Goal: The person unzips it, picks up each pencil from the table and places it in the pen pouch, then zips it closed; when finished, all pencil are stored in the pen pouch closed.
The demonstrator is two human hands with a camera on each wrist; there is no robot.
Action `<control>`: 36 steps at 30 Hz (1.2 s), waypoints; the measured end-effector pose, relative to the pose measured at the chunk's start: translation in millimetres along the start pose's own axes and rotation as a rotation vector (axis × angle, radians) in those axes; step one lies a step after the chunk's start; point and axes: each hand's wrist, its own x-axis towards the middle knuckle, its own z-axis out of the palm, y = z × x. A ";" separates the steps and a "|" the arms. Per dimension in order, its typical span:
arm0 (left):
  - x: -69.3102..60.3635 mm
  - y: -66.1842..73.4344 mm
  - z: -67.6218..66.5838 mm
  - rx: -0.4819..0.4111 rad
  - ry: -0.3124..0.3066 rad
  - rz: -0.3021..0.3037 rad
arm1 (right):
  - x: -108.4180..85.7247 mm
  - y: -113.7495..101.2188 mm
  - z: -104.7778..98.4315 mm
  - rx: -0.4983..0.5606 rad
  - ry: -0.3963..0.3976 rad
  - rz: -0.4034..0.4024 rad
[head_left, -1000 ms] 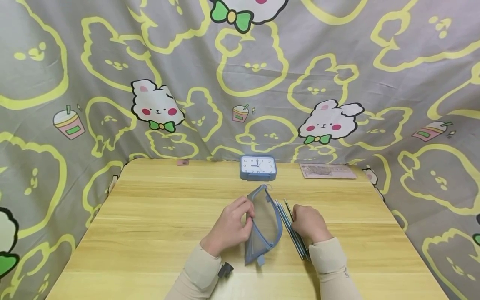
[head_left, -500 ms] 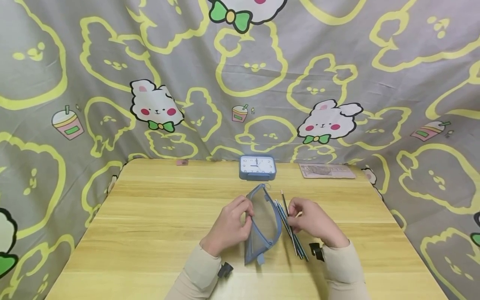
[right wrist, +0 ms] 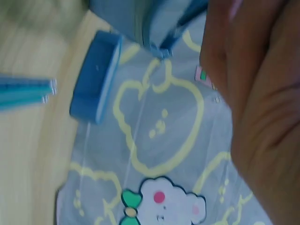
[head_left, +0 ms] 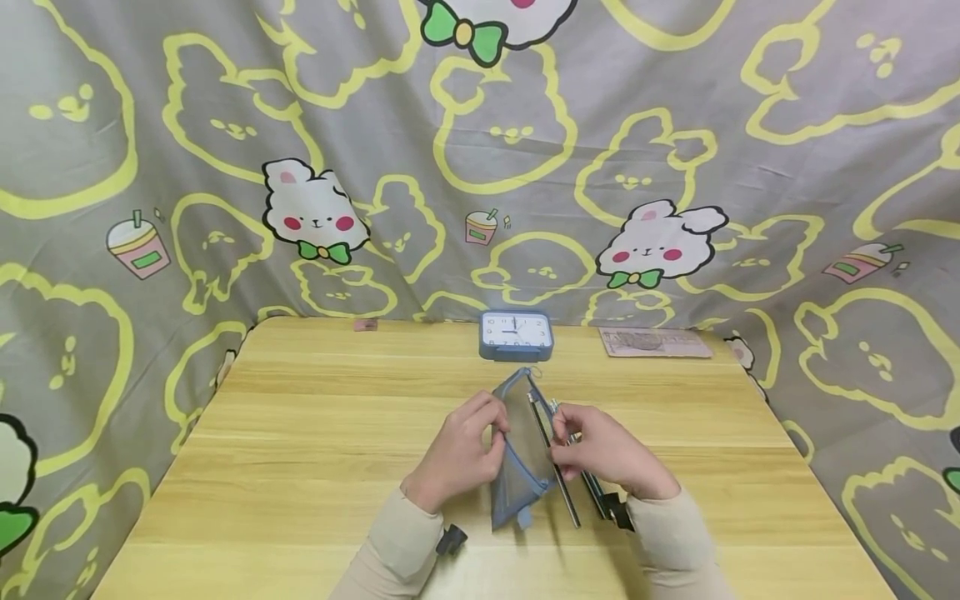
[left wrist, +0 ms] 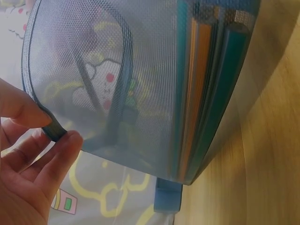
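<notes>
My left hand [head_left: 459,450] pinches the zipped rim of a blue-grey mesh pencil pouch [head_left: 513,492], whose mouth gapes towards the right. In the left wrist view, an orange pencil [left wrist: 199,70] and green pencils [left wrist: 229,70] show through the mesh, along the pouch's bottom. My right hand [head_left: 611,454] holds a dark pencil [head_left: 568,502] between thumb and fingers, slanted across the pouch's open mouth. Partly under that hand, several more pencils [head_left: 595,490] lie on the table, right of the pouch. The right wrist view is blurred and does not show the held pencil clearly.
A blue alarm clock [head_left: 516,335] stands just behind the pouch. Flat on the wooden table [head_left: 322,433] lie a pinkish banknote-like paper [head_left: 654,342] at back right and a small pink piece [head_left: 366,325] at back left. Patterned cloth [head_left: 420,125] hangs around the table.
My right hand has picked the dark pencil out from among the others and carried it left to the pouch's mouth. The left hand and pouch have stayed nearly still.
</notes>
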 end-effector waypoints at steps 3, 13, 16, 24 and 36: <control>0.2 0.3 -0.1 -0.015 -0.010 -0.005 | 8.1 2.9 7.1 0.099 0.036 0.006; 0.2 1.2 -0.7 -0.017 -0.020 0.007 | 24.8 8.4 21.9 0.220 0.181 0.036; 0.2 1.4 -0.6 -0.022 -0.023 0.013 | 27.6 11.1 23.7 0.246 0.193 0.032; 0.4 2.2 -1.0 -0.018 -0.039 0.012 | 31.0 13.5 27.9 0.225 0.208 0.016; 0.3 2.9 0.3 -0.035 -0.037 0.035 | 31.2 9.6 37.3 0.038 0.289 0.059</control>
